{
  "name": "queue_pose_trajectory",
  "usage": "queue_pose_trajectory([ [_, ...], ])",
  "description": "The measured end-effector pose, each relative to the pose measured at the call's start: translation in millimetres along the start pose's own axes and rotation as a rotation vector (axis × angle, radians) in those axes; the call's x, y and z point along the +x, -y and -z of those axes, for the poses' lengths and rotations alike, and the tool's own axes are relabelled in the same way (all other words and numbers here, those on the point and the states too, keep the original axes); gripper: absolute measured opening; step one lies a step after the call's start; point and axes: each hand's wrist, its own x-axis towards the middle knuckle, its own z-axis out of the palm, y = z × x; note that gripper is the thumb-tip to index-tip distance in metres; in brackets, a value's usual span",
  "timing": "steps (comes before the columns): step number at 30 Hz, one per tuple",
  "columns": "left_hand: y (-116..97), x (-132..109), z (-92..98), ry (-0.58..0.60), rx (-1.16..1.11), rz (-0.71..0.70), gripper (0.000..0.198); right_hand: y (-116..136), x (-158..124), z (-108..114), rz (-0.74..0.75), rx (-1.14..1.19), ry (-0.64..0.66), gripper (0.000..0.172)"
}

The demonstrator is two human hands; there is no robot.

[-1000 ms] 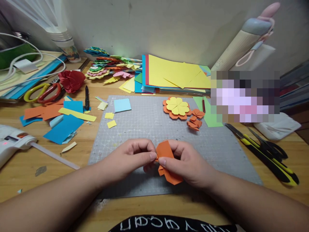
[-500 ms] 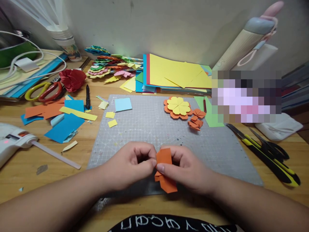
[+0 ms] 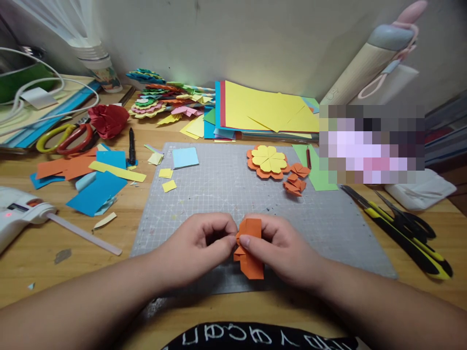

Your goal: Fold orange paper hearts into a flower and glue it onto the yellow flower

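On my feed the folded orange paper (image 3: 250, 256) hangs just over the near edge of the cutting mat (image 3: 219, 184), long axis running toward me (slightly tilted); left hand (image 3: 199, 245) pinches its left edge, fingers closed; right hand (image 3: 280, 248) grips the right side, thumb on top; both equally near.

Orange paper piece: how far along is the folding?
Done: a yellow-and-orange flower and small folded orange units lie on the cutting mat. In hand: left hand and right hand pinch the orange piece, partly folded. Left: probably more creases; flat sheets lie behind.
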Motion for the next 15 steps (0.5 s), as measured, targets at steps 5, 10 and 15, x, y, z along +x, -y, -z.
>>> queue_pose_trajectory([
  [5, 0, 1, -1.1, -0.028, 0.049, -0.022, 0.017, -2, 2, -1, 0.038, -0.077, -0.006, 0.016],
  [10, 1, -2, -5.0, -0.081, 0.162, -0.013, 0.016, -6, -2, -4, 0.155, -0.270, -0.053, 0.018],
  [15, 6, -4, -13.2, -0.181, 0.419, -0.082, 0.018, -9, -9, -10, 0.300, -0.489, -0.088, 0.019],
])
